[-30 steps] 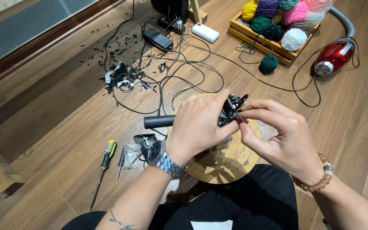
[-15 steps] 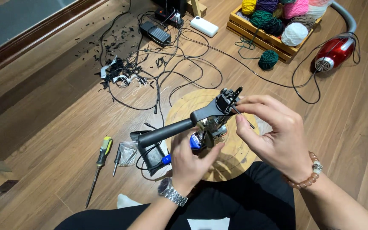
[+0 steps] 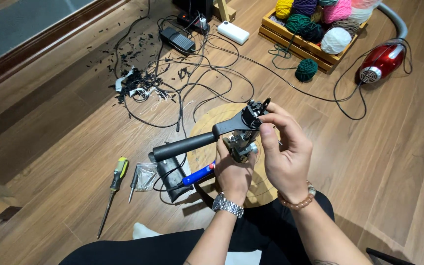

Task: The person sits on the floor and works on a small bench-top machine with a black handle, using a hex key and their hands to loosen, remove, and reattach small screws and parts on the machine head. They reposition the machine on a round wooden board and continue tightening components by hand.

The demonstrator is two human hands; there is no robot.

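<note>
- The person holds a black hand tool (image 3: 207,140) with a long round handle up in the air, above a round wooden board (image 3: 263,184) that lies on the floor in front of their knees.
- The left hand (image 3: 232,172), a metal watch on its wrist, is clenched from below around the tool's metal head, carrying its weight.
- The right hand (image 3: 283,149), with a bead bracelet at the wrist, wraps the head from the side, thumb and fingertips pinching small parts at its top end.
- The step in hand looks like adjusting or fitting a small part on the tool's head.
- The next move probably calls for a steady left grip and fine fingertip work, since the part is small and partly hidden by the fingers.
- Beside the board lie a blue-handled soldering iron (image 3: 198,174), 1 yellow-and-black screwdriver (image 3: 114,189), tangled cables (image 3: 192,78), a crate of yarn balls (image 3: 315,27) and a red vacuum cleaner (image 3: 383,61).
</note>
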